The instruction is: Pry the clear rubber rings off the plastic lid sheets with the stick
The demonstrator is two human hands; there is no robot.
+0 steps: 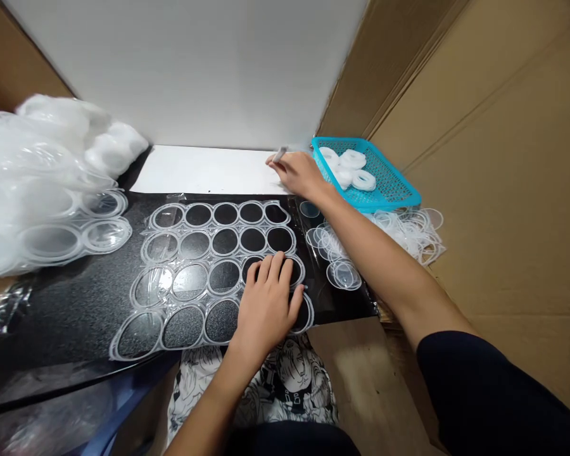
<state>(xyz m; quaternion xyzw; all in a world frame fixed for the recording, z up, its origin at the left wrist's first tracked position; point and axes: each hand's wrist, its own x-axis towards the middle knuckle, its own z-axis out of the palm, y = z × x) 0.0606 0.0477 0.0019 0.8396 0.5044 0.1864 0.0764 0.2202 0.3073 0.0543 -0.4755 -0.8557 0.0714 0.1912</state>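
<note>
At six o'clock, patterned cloth [251, 392] is showing below the edge of a black table [71, 310]. Just above it, the left hand [267, 307] is resting palm down on a clear plastic sheet with rows of rings [207, 301]. Its fingers are spreading a little, with the thumb apart, and it is not gripping anything. The sheet is lying flat on the table, stretching from six round to ten o'clock. At three o'clock, loose clear rings [408, 231] are lying in a messy heap on both sides of the right arm. At nine to ten o'clock, a big heap of white and clear plastic [42, 164] is sitting on the table. At twelve o'clock, the right hand [292, 170] is pinching a small pale stick [280, 154], maybe a pen, but the fingers are hiding part of it. This hand is reaching over the end of a white strip [204, 170]. At two o'clock, a blue basket [389, 180] is holding white ring stacks [353, 159]. Farthest off, at twelve, a pale wall [194, 69] is standing.
</note>
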